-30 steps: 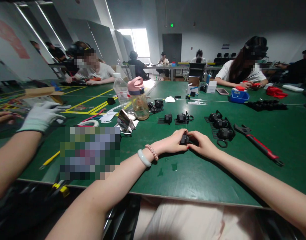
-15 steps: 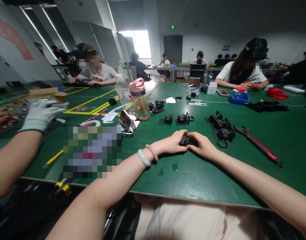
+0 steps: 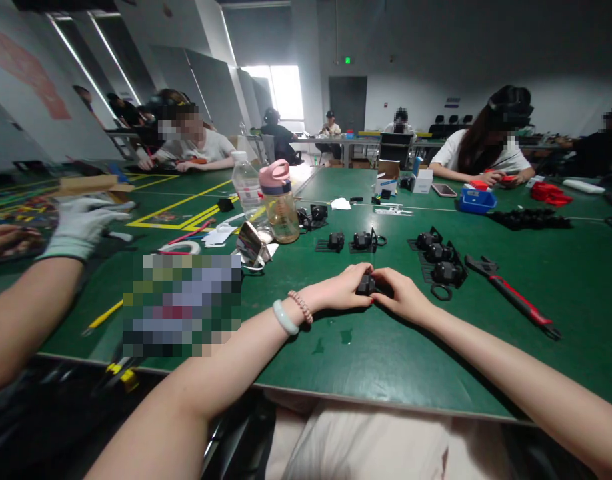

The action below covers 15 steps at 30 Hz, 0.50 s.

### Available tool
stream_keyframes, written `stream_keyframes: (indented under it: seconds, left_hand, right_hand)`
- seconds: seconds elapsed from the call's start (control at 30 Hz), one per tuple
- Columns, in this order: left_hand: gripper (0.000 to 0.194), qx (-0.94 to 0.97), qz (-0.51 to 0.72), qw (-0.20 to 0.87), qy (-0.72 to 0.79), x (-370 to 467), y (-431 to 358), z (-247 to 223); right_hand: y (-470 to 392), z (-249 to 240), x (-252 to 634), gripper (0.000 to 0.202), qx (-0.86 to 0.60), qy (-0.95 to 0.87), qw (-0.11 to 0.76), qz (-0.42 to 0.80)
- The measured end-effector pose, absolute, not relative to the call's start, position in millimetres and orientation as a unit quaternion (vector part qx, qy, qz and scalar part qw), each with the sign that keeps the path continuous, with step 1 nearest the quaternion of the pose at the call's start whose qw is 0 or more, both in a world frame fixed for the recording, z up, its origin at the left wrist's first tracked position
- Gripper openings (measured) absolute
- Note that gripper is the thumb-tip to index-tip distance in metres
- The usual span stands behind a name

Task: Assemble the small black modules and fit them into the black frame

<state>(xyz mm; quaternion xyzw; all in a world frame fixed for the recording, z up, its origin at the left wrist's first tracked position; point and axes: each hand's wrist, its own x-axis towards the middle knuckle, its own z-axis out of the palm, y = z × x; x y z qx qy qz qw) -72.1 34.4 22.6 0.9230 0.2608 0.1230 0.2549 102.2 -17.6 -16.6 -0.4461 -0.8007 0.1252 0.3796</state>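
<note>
Both my hands grip one small black part [image 3: 365, 285] just above the green table [image 3: 386, 360]. My left hand [image 3: 350, 288], with a bead bracelet and a pale bangle at the wrist, closes on its left side. The fingers of my right hand [image 3: 399, 293] pinch its right side. Beyond my hands lie two similar black parts, one on the left [image 3: 337, 241] and one on the right [image 3: 363, 240]. Several more black parts [image 3: 440, 252] sit in a group to the right, with a black ring [image 3: 441, 292] below them.
Red-handled pliers [image 3: 519, 300] lie at the right. A pink-lidded bottle [image 3: 285, 213], a clear bottle [image 3: 246, 187] and a propped phone [image 3: 253, 243] stand left of centre. A co-worker's gloved hand [image 3: 73, 230] is at far left. A blue bin [image 3: 477, 200] stands back right.
The view has shifted slightly. My hands stay closed around the black part in nearly the same place. At the far left, the gloved hand has moved a little.
</note>
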Motion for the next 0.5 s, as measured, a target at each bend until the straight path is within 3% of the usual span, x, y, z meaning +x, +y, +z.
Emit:
stream_keyframes:
  seconds: [0.5]
  left_hand:
    - [0.057, 0.917, 0.136, 0.269, 0.261, -71.6, 35.6, 18.8]
  right_hand:
    - [-18.6, -15.8, 101.2, 0.038, -0.446, -0.797, 0.386, 0.128]
